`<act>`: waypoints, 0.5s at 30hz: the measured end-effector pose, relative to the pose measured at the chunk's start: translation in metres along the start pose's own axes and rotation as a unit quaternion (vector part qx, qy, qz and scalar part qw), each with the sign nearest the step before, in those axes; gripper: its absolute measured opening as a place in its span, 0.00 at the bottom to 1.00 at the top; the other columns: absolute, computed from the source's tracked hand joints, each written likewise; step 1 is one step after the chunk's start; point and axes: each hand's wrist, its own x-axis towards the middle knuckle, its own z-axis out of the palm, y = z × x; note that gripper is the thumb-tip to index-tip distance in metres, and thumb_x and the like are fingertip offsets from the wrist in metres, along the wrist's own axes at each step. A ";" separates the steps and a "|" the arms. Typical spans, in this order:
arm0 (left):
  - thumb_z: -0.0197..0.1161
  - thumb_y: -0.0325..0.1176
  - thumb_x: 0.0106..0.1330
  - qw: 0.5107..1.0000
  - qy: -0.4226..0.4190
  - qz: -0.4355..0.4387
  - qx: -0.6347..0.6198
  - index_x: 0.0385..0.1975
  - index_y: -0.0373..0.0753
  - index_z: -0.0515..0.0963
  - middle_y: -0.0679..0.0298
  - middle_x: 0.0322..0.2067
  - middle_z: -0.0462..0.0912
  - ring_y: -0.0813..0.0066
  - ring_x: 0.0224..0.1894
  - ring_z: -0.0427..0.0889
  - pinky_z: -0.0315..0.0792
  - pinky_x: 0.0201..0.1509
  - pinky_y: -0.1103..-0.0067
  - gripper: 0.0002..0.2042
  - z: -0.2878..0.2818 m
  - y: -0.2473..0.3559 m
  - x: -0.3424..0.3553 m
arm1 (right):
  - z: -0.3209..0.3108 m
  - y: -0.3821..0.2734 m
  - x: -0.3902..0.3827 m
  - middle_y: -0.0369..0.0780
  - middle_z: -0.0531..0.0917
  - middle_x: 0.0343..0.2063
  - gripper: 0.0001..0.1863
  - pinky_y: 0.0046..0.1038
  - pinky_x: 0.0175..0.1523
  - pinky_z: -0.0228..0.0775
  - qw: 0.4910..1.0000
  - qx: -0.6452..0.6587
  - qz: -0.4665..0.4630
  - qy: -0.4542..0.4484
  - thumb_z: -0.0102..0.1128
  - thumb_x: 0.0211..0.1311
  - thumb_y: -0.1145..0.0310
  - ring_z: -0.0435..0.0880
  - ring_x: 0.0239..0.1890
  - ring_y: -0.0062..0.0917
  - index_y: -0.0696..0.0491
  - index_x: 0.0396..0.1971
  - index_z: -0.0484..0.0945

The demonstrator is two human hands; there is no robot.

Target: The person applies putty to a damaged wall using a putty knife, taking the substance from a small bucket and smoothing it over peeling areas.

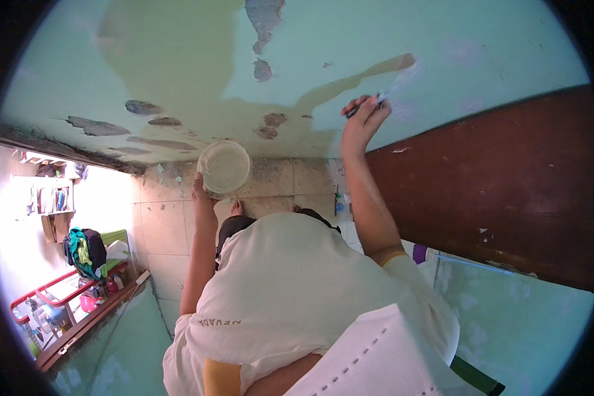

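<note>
1. Left hand [203, 191], just left of centre frame, has a solid hold on a pale round tub [226, 166], thumb up at the side.
2. Right hand [365, 117], upper right of centre, is wrapped round a small dark-handled tool [353, 111]; can't really tell if its tip touches the green wall [442, 26].
3. Whitish smear [403, 80] sits just above that hand.
4. Big brown door [495, 175] fills the right side.
</note>
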 end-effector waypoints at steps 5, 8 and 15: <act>0.49 0.60 0.69 1.000 -0.006 -0.007 0.027 0.64 0.34 0.66 0.54 0.57 0.75 0.64 0.55 0.79 0.76 0.53 0.69 0.35 0.005 -0.001 -0.008 | -0.010 0.020 0.015 0.38 0.68 0.30 0.16 0.25 0.27 0.69 0.992 -0.117 0.015 -0.052 0.39 0.78 0.60 0.70 0.23 0.22 0.57 0.51 0.53; 0.47 0.60 0.70 1.000 -0.017 0.000 0.023 0.65 0.36 0.65 0.56 0.57 0.75 0.65 0.55 0.79 0.76 0.52 0.70 0.34 0.009 -0.003 -0.003 | -0.001 0.022 -0.008 0.39 0.69 0.29 0.16 0.27 0.27 0.70 0.995 -0.080 -0.012 -0.056 0.39 0.78 0.58 0.70 0.23 0.22 0.57 0.49 0.54; 0.46 0.59 0.71 0.996 -0.072 0.020 0.040 0.65 0.37 0.65 0.57 0.58 0.74 0.67 0.56 0.78 0.75 0.53 0.71 0.34 0.024 0.010 -0.001 | 0.038 0.004 0.025 0.37 0.68 0.29 0.16 0.26 0.28 0.67 0.995 -0.094 0.027 -0.014 0.36 0.78 0.60 0.69 0.25 0.20 0.57 0.52 0.52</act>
